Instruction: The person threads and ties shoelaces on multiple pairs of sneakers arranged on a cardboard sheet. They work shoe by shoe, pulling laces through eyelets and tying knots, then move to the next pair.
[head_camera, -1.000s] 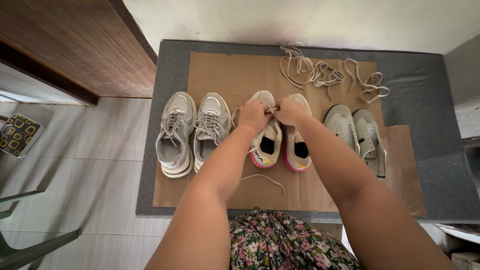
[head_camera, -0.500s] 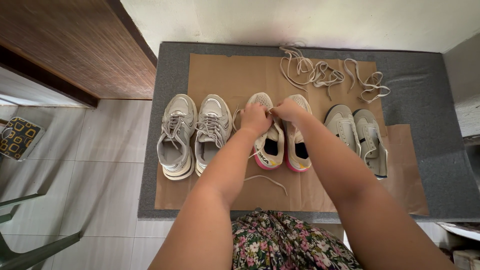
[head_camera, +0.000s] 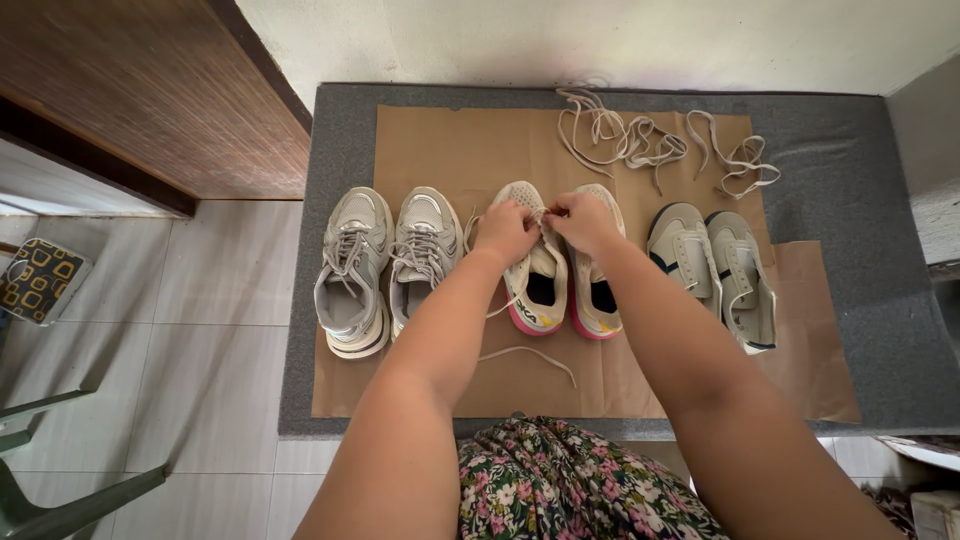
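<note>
A cream sneaker with a pink sole stands in the middle of a brown paper sheet, its mate right beside it. My left hand and my right hand meet over the toe end of the left sneaker, both pinching a white shoelace. The lace trails down past the heel onto the paper. My fingers hide the eyelets.
A grey pair of laced sneakers sits to the left, a cream pair without laces to the right. Loose laces lie at the far edge. The paper rests on a grey table against a white wall; tiled floor lies left.
My hands have shifted slightly at the toe of the sneaker while working the lace. The trailing lace end has moved a little.
</note>
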